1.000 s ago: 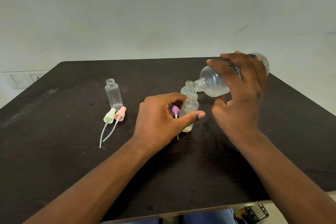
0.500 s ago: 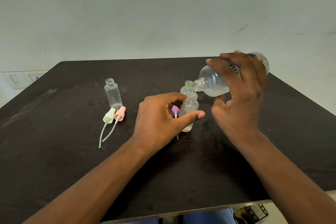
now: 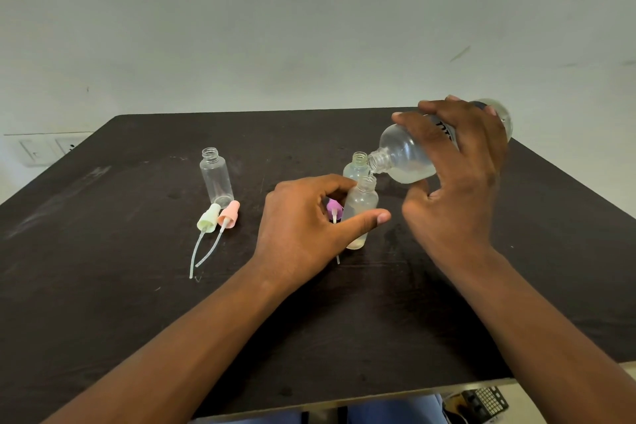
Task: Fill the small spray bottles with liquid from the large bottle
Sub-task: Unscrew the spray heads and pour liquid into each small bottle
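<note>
Dark, scuffed table (image 3: 103, 286) against a pale wall, with switch plates low on the wall at about 9 o'clock.

Centre of the table: near small bottle (image 3: 359, 213), upright, uncapped, pinched by left hand (image 3: 303, 231) with thumb across the front and fingers curled round the back. Probably held so to stop the light bottle from tipping and to keep its narrow mouth fixed under the pour. Body clear to frosted, a shallow pale yellowish pool at the bottom, mostly unfilled.

Above it toward 2 o'clock: large bottle (image 3: 402, 162), tilted mouth-down, gripped round the middle by right hand (image 3: 457, 175), fingers wrapped over the top and thumb beneath. Open neck just over the small bottle's mouth, with a thin thread of liquid apparently falling between them. Clear plastic, dark lettering partly hidden under the fingers, a little liquid pooled along the lower side near the shoulder. Shallow tilt likely chosen to keep the stream thin enough for so small an opening.

Just behind, at 12 o'clock: second small bottle (image 3: 356, 167), uncapped, seemingly holding liquid. Toward 9 o'clock, well apart: empty small bottle (image 3: 216, 179), upright, clear, uncapped.

Beside its base: green spray cap (image 3: 208, 217) and pink spray cap (image 3: 229, 213), lying touching, dip tubes trailing toward 6 o'clock. Purple spray cap (image 3: 334, 209) lying between left hand and near bottle, presumably kept close for refitting.
</note>
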Motion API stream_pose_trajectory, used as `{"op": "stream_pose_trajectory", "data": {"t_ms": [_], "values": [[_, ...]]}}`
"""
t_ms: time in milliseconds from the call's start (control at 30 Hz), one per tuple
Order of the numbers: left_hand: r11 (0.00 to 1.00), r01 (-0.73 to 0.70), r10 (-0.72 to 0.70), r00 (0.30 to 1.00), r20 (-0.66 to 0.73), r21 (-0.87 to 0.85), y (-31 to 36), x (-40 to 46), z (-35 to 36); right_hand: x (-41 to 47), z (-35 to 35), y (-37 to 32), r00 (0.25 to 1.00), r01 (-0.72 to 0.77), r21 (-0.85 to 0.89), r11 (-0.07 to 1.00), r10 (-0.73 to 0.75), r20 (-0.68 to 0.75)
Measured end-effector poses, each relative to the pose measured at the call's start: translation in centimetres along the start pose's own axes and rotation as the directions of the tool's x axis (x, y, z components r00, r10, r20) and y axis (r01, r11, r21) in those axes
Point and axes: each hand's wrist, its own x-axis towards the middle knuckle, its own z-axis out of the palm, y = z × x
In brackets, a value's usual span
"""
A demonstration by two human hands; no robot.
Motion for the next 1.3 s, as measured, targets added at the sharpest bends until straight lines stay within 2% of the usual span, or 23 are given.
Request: {"op": "stream_pose_trajectory", "data": {"t_ms": [1300], "values": [[1.000,0.008,-0.008,1.000,0.016,-0.004,-0.19,0.05,0.07,0.08,-0.10,-0.17,1.000,0.013,-0.012,1.000,-0.013,-0.024]]}}
